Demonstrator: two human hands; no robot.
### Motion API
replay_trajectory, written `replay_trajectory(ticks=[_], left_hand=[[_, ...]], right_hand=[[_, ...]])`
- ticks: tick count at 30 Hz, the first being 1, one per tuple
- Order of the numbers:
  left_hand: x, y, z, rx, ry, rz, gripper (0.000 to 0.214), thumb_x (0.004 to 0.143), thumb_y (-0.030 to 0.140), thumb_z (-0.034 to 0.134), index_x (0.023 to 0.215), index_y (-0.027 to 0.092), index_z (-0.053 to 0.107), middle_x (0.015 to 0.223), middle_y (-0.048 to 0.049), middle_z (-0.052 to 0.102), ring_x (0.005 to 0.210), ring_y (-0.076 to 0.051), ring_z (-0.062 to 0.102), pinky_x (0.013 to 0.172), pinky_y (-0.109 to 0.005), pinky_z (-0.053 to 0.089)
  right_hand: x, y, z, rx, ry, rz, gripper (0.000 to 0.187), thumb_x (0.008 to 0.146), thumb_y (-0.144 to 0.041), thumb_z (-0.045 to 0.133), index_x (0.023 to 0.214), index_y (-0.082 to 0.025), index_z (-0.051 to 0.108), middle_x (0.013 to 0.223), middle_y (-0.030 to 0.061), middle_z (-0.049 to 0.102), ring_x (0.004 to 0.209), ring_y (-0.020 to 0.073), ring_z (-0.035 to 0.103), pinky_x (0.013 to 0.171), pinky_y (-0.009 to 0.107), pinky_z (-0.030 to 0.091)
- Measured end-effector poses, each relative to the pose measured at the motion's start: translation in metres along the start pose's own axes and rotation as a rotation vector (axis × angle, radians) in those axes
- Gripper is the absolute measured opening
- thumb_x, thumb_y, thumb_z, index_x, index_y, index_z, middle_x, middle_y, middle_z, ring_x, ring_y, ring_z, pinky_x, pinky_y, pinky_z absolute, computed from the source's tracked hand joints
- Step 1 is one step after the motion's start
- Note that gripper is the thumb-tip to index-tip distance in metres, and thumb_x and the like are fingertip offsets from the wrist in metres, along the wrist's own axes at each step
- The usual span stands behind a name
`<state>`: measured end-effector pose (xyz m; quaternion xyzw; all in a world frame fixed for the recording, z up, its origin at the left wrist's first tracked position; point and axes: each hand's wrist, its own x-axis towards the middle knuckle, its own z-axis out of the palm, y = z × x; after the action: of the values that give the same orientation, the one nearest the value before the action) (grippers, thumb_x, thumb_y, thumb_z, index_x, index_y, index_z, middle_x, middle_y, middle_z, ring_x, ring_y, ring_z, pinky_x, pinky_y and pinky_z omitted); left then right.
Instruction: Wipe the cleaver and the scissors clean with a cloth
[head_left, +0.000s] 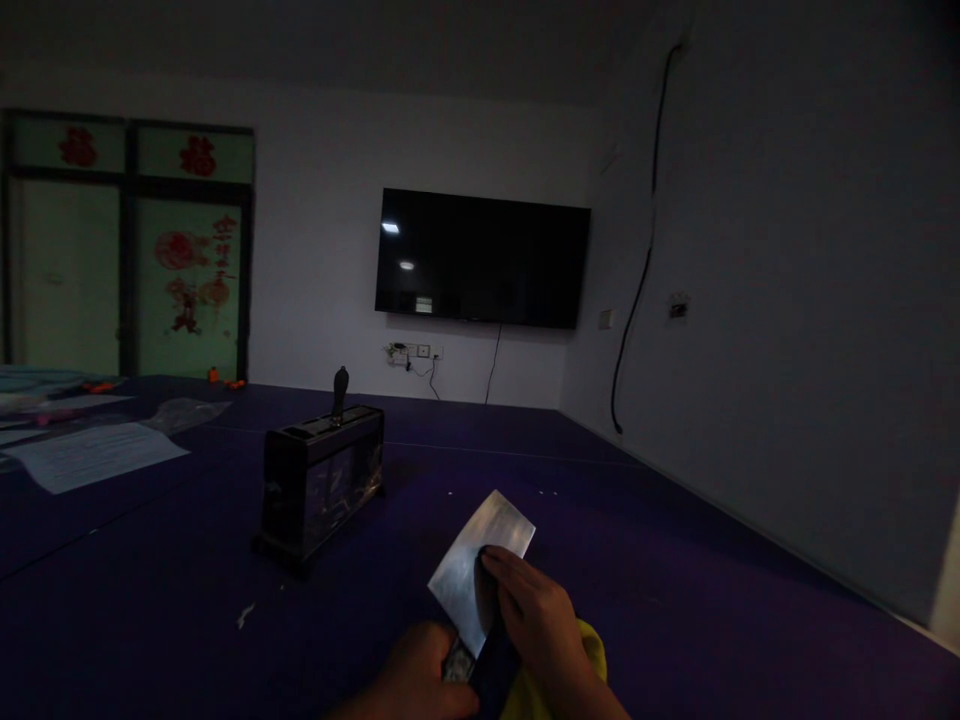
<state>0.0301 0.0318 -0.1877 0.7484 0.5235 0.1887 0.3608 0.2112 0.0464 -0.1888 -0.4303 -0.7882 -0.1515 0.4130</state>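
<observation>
My left hand (431,670) is wrapped round the handle of a cleaver, at the bottom middle. The broad, shiny blade of the cleaver (472,545) points up and away from me. My right hand (544,615) pinches a dark, cloth-like piece (495,665) and presses it against the face of the blade. Something yellow (596,650) shows beneath my right wrist; its kind is unclear. Ahead and to the left stands a black knife block (322,485) with clear side panels. One black handle (340,390) sticks up from its top.
Papers (97,455) and a crumpled clear plastic bag (184,415) lie on the purple tabletop (675,610) at the left. Small orange items (225,380) sit near its far edge. A wall runs along the right side, with a hanging black cable (634,320).
</observation>
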Motion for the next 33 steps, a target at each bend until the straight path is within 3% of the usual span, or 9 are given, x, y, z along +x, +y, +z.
replay_trajectory(ticks=[5,10,23,29,33], left_hand=[[0.007,-0.005,0.001,-0.054,-0.095,0.092,0.013,0.053,0.017,0.054,0.066,0.016,0.057,0.064,0.0049,0.051,0.061,-0.011,0.044,0.050,-0.022,0.024],[0.010,-0.008,0.003,-0.093,-0.095,0.129,0.013,0.052,0.014,0.051,0.064,0.016,0.055,0.062,0.0049,0.050,0.060,-0.010,0.042,0.049,-0.022,0.023],[-0.002,0.002,-0.004,0.063,-0.038,-0.008,0.027,0.052,0.027,0.060,0.076,0.016,0.057,0.075,0.0030,0.051,0.071,-0.013,0.044,0.056,-0.022,0.026],[0.001,0.002,-0.003,0.071,-0.025,-0.014,0.024,0.053,0.026,0.059,0.075,0.016,0.057,0.073,0.0031,0.052,0.068,-0.013,0.043,0.056,-0.022,0.027],[0.005,-0.003,0.000,-0.042,-0.091,0.048,0.022,0.053,0.020,0.055,0.074,0.016,0.059,0.069,0.0035,0.053,0.063,-0.012,0.043,0.051,-0.022,0.026]], right_hand=[[0.000,-0.015,0.001,0.033,-0.055,-0.101,0.040,0.079,-0.008,0.038,0.110,-0.022,0.061,0.108,0.0047,0.064,0.092,0.0151,0.063,0.080,0.024,0.051],[0.000,-0.021,0.002,0.065,-0.083,-0.171,0.041,0.078,-0.007,0.039,0.109,-0.021,0.061,0.109,0.0043,0.063,0.094,0.0144,0.062,0.082,0.023,0.049],[-0.002,0.014,-0.001,-0.076,0.080,0.111,0.038,0.081,-0.012,0.037,0.109,-0.021,0.061,0.109,0.0052,0.063,0.097,0.0178,0.061,0.083,0.031,0.050],[-0.002,0.003,0.001,-0.033,0.039,0.016,0.040,0.079,-0.009,0.038,0.109,-0.022,0.061,0.108,0.0049,0.064,0.095,0.0168,0.062,0.083,0.029,0.050],[-0.002,-0.011,0.001,0.015,-0.039,-0.088,0.041,0.078,-0.008,0.039,0.110,-0.023,0.060,0.109,0.0045,0.064,0.093,0.0159,0.062,0.081,0.026,0.051]])
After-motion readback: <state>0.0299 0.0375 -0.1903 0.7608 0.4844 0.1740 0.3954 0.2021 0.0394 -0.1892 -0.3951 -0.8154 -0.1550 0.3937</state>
